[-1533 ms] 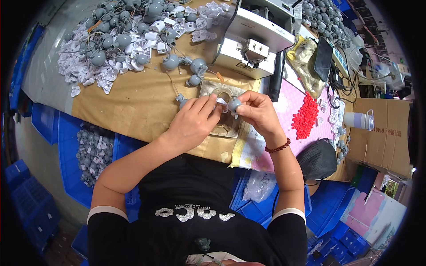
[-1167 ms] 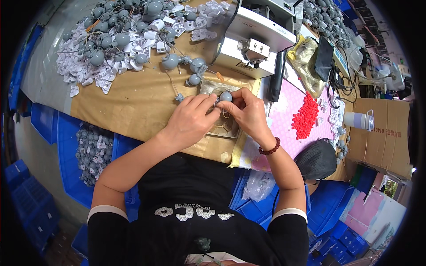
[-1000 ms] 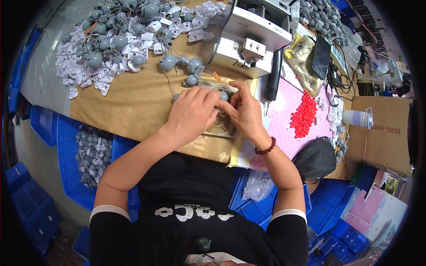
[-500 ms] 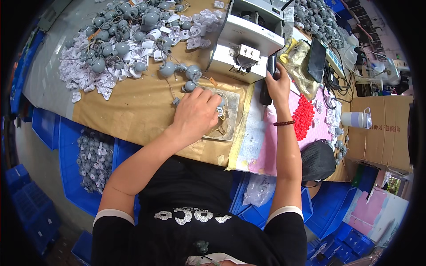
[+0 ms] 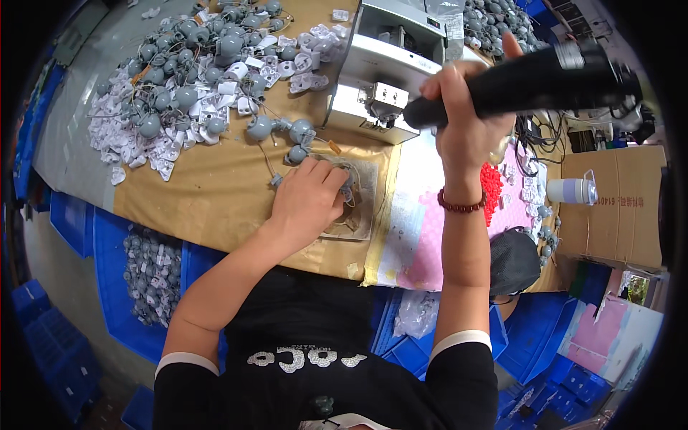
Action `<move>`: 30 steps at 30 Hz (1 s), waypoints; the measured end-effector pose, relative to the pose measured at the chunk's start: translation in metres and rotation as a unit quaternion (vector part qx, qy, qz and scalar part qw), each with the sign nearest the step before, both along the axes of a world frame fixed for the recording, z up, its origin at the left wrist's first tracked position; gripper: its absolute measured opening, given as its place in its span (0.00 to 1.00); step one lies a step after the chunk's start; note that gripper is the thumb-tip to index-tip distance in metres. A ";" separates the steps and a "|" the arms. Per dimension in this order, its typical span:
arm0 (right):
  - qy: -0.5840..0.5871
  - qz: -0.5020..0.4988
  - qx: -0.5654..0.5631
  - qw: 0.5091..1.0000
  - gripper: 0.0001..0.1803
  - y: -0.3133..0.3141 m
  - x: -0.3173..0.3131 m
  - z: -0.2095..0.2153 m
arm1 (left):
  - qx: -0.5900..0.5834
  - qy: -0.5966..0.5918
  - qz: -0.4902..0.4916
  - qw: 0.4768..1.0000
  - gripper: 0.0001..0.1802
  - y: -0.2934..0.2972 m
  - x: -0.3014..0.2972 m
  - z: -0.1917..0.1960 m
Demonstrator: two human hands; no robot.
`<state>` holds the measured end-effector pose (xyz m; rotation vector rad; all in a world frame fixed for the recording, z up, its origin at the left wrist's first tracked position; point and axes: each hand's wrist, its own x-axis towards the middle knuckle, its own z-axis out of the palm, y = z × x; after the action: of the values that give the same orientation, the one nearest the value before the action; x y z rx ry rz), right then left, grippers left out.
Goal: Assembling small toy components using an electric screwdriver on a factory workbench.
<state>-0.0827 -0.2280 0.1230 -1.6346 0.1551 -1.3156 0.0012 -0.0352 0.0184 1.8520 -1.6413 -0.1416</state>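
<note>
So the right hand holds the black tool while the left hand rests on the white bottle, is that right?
Not quite: the head view shows the left hand on a small grey part at the square plate, not the white bottle. The right hand does hold the black tool.

Looks steeply down from the head, close and fisheye-wide, across the near edge of the table (image 5: 208, 197).

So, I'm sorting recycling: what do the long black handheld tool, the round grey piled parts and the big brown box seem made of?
Long black tool: probably satin plastic, from soft highlights, though blurred. Round grey parts: likely smooth plastic, from even colour and sheen. Brown box: probably matte cardboard, from dull panels.
</note>
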 end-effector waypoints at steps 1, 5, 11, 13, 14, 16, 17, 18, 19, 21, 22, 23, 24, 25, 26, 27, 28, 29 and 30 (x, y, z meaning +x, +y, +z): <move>-0.002 0.004 0.003 1.000 0.40 -0.005 0.007 0.000 | 0.004 -0.001 0.001 1.000 0.20 0.000 -0.001 0.000; 0.080 -0.037 0.030 0.996 0.34 -0.017 0.029 -0.008 | -0.017 -0.013 0.008 1.000 0.20 -0.001 -0.001 -0.003; 0.168 0.039 0.128 0.977 0.40 0.005 0.024 -0.013 | 0.001 -0.002 0.011 1.000 0.21 0.002 0.002 -0.003; 0.141 0.058 0.156 0.976 0.22 0.029 0.009 -0.017 | 0.006 0.005 0.010 1.000 0.21 0.002 0.001 -0.004; 0.126 0.066 0.170 0.975 0.13 0.041 0.002 -0.019 | -0.013 0.002 0.009 1.000 0.19 0.001 0.000 -0.005; 0.113 0.073 0.169 0.976 0.13 0.059 -0.006 -0.028 | -0.052 -0.009 0.006 0.999 0.16 0.000 0.002 -0.007; 0.104 0.076 0.159 0.979 0.12 0.063 -0.007 -0.031 | -0.037 -0.004 0.008 0.999 0.16 0.000 0.002 -0.007; 0.095 0.079 0.148 0.981 0.11 0.067 -0.008 -0.035 | -0.022 0.001 0.010 1.000 0.16 0.000 0.001 -0.005; 0.085 0.082 0.138 0.983 0.10 0.071 -0.009 -0.039 | -0.007 0.005 0.011 1.000 0.16 0.000 0.001 -0.005; 0.081 0.089 0.144 0.982 0.09 0.075 -0.010 -0.040 | -0.005 0.006 0.014 1.000 0.16 0.000 0.001 -0.005; 0.078 0.091 0.154 0.981 0.08 0.077 -0.010 -0.039 | -0.004 0.007 0.016 1.000 0.16 0.000 0.001 -0.006; 0.075 0.093 0.163 0.979 0.07 0.079 -0.010 -0.039 | -0.007 0.006 0.014 1.000 0.16 0.000 0.001 -0.006; 0.079 0.090 0.158 0.980 0.07 0.079 -0.011 -0.039 | -0.010 0.005 0.012 1.000 0.16 0.000 0.001 -0.007; 0.083 0.090 0.152 0.981 0.06 0.079 -0.011 -0.041 | -0.013 0.004 0.010 1.000 0.15 0.000 0.001 -0.007; 0.086 0.089 0.145 0.982 0.06 0.079 -0.012 -0.042 | -0.021 -0.001 0.013 1.000 0.15 -0.001 0.001 -0.008; 0.091 0.091 0.138 0.982 0.06 0.079 -0.013 -0.045 | -0.029 -0.005 0.015 0.999 0.15 -0.002 0.001 -0.009; 0.096 0.089 0.128 0.983 0.06 0.080 -0.014 -0.047 | -0.036 -0.010 0.017 0.999 0.15 -0.002 0.001 -0.009; 0.101 0.085 0.118 0.984 0.06 0.080 -0.015 -0.049 | -0.032 -0.007 0.016 0.999 0.15 -0.002 0.000 -0.008; 0.108 0.076 0.106 0.986 0.06 0.082 -0.016 -0.050 | -0.028 -0.004 0.014 1.000 0.15 -0.002 0.001 -0.006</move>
<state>-0.0989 -0.1459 0.0731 -1.5711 0.2847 -0.9698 0.0024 -0.0372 0.0126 1.8349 -1.6081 -0.0758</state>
